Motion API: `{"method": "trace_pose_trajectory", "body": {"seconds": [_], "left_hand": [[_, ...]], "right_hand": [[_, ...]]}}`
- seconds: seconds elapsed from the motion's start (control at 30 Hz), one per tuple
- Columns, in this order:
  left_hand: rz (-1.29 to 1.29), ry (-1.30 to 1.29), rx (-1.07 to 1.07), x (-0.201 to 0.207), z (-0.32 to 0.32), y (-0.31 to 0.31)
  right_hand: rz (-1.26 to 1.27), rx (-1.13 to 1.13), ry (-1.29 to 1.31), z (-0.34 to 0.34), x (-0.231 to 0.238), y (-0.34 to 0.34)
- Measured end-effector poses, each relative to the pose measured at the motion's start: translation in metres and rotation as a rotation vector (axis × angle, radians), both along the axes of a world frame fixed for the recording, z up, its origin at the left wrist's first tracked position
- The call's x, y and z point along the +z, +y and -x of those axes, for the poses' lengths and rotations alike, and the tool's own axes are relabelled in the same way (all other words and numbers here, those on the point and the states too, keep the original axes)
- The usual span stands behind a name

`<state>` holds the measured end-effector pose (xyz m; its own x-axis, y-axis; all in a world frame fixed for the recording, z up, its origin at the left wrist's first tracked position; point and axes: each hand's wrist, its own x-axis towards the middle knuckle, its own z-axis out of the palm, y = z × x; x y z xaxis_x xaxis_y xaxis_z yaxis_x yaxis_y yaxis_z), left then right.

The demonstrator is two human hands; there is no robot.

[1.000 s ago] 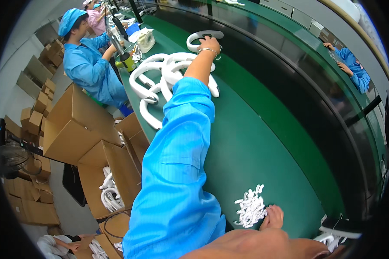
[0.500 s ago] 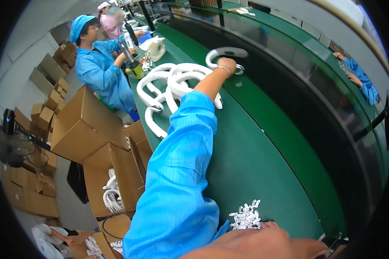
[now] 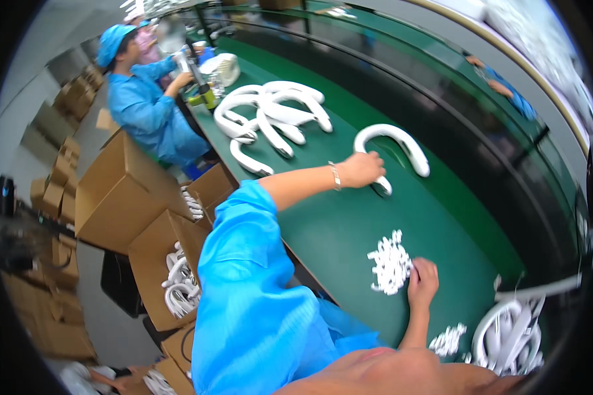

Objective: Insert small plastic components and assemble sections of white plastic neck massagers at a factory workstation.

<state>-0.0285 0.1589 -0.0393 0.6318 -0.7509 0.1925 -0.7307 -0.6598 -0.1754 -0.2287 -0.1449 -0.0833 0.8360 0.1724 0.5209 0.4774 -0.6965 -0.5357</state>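
My left hand (image 3: 364,170) is closed round one arm of a white U-shaped neck fan (image 3: 412,148), near that arm's dark-tipped end. The fan lies over the inner edge of the green bench, its curve toward the far side. Beside a pile of small white plastic pieces (image 3: 390,264), my right hand (image 3: 423,276) has its fingers curled together at the pile's right edge. What sits between those fingertips is too small to make out. Further off on the left, several more neck fans (image 3: 270,112) lie in a loose heap.
A second small pile of white pieces (image 3: 448,340) and a bunch of white curved parts (image 3: 507,339) lie at the near right. Cardboard boxes (image 3: 145,263) with white parts stand left of the bench. A co-worker in blue (image 3: 145,105) works at the far left.
My left hand has come back toward me from the dark belt with the neck fan. My right hand now shows at the small pieces. The view has shifted.
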Motion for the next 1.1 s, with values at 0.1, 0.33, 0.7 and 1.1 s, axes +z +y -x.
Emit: {"method": "trace_pose_trajectory", "body": {"seconds": [0.1, 0.33, 0.7, 1.1], "left_hand": [[0.055, 0.425, 0.179, 0.031, 0.007, -0.009], [0.291, 0.376, 0.764, 0.008, -0.065, -0.004], [1.168, 1.064, 0.614, 0.014, 0.001, -0.040], [1.525, 1.942, 0.368, 0.004, 0.162, -0.118]], "right_hand": [[-0.044, -0.092, -0.006, 0.010, -0.007, -0.001], [-0.348, -0.252, 0.318, 0.012, 0.003, -0.005], [-0.675, -0.192, 0.352, 0.007, -0.008, -0.011], [-1.098, -0.021, 0.381, 0.029, 0.035, 0.005]]}}
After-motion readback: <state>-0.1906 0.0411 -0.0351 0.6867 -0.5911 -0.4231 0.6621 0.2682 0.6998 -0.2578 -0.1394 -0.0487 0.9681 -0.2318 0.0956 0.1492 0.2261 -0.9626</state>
